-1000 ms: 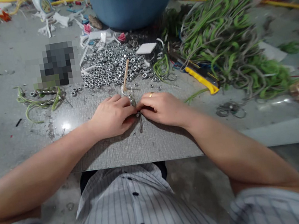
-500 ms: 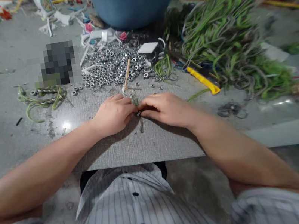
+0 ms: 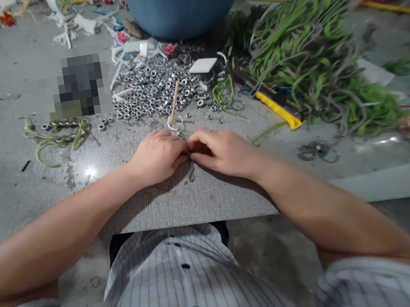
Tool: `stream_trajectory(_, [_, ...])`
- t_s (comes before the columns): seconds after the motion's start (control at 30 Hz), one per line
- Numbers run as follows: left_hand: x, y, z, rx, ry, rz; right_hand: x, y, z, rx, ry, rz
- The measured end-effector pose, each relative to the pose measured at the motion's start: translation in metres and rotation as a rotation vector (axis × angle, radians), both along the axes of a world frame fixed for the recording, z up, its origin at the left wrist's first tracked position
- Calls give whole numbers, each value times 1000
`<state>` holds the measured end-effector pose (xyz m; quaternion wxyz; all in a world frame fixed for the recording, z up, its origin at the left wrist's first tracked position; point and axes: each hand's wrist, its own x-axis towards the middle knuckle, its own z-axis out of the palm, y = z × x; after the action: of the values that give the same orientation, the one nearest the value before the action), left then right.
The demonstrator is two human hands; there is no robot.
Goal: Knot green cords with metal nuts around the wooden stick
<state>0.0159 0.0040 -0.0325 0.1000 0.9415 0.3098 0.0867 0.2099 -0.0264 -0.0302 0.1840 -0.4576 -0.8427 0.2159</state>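
Observation:
My left hand (image 3: 159, 154) rests low over the table with thumb and fingertips pinched together on a thin cord (image 3: 191, 173). Meeting it fingertip to fingertip, my right hand (image 3: 225, 151) pinches the same cord. A dark end or loop of the cord hangs out below the fingers; the part between the fingertips is mostly hidden. Just beyond them, a silver split ring (image 3: 175, 123) lies at the foot of a thin wooden stick (image 3: 175, 101), and the cord runs towards it. Behind the stick spreads a heap of metal nuts (image 3: 144, 93).
A blue basin (image 3: 189, 5) stands at the back. Green and grey cords (image 3: 313, 53) are heaped on the right, beside a yellow utility knife (image 3: 279, 110). To the left lies a knotted green cord with nuts (image 3: 56, 135). The table's front edge (image 3: 200, 223) runs close to my body.
Both hands stay almost in place, still pinching. My right fingers have shifted and curled slightly, and the cord's lower end has moved a little to the left.

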Motion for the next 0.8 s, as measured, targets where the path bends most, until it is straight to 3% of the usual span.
stream_trajectory(0.33, [4, 8, 15, -260, 56, 180, 8, 4, -6, 195, -9, 130])
stream_trajectory(0.6, [0, 10, 22, -559, -151, 279, 7, 1, -2, 273, 56, 133])
stream_trajectory(0.8, [2, 10, 25, -623, -168, 332, 5, -1, -4, 245, -56, 168])
